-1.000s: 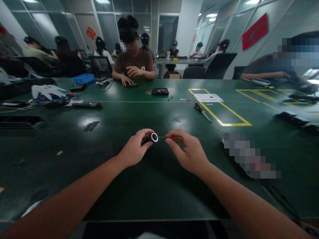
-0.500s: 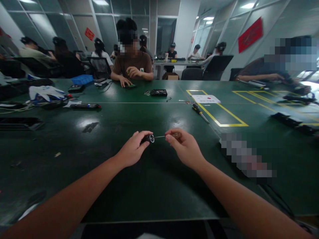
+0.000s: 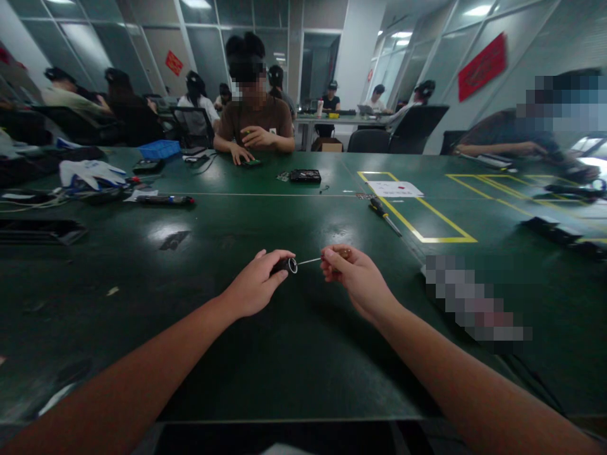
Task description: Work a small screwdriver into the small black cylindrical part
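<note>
My left hand [image 3: 256, 281] is closed round a small black cylinder [image 3: 283, 265] with a pale ring at its open end, which faces right. Between the fingertips of my right hand [image 3: 353, 275] is a screwdriver [image 3: 310, 260]. Its thin metal shaft points left, and the tip is at the ring end of the cylinder; whether it touches inside cannot be made out. My fingers cover most of the screwdriver's brownish handle. Both hands are above the green table [image 3: 294, 354].
A yellow-black screwdriver [image 3: 385, 216] lies beyond my right hand, near a white paper [image 3: 394, 189] and yellow tape. A black case [image 3: 305, 175], white gloves [image 3: 92, 174] and a blue tray [image 3: 160, 149] are further back. A person [image 3: 256, 120] sits opposite.
My right hand has turned at the wrist, its fingers shifting round the screwdriver handle. The cylinder's ring end is tilted slightly more toward me. The whole view has drifted a little.
</note>
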Tool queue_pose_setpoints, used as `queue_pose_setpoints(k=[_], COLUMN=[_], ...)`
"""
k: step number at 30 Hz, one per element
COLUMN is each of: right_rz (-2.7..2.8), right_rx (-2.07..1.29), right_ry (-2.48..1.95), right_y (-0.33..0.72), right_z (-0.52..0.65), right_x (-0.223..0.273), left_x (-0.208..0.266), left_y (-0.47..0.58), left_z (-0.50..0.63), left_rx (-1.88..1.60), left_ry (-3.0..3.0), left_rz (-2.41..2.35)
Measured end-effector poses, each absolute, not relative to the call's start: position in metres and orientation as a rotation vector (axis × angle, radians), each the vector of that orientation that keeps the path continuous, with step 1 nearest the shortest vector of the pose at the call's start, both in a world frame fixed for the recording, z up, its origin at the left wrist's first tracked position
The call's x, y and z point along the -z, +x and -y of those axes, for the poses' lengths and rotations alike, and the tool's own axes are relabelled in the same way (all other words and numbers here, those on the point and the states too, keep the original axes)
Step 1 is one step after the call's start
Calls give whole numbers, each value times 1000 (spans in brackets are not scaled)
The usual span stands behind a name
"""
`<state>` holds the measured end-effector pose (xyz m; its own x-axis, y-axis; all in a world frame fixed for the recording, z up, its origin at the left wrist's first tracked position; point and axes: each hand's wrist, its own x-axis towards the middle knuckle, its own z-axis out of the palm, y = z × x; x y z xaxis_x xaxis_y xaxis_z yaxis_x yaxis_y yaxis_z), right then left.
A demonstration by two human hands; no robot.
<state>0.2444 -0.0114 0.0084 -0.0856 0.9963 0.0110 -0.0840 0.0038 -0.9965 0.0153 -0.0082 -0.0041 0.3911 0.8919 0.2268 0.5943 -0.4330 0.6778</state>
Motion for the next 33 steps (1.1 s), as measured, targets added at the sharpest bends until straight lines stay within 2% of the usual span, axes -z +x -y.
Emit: queue_pose_setpoints(k=[9, 17, 25, 33], right_rz=[1513, 1833, 1787, 1646], right_rx=[-789, -702, -616, -674], right_ry=[-1068, -1093, -1150, -1161], right_y=[252, 246, 248, 250], right_z=[21, 30, 27, 22], right_x=[-15, -12, -14, -11], left_x=[8, 8, 7, 3], left_y=[12, 13, 13, 13], left_z=[5, 4, 6, 5], left_rx=[-808, -789, -748, -601], left_ry=[2134, 2136, 2139, 2119], left_rz=[-1338, -1329, -1364, -1507])
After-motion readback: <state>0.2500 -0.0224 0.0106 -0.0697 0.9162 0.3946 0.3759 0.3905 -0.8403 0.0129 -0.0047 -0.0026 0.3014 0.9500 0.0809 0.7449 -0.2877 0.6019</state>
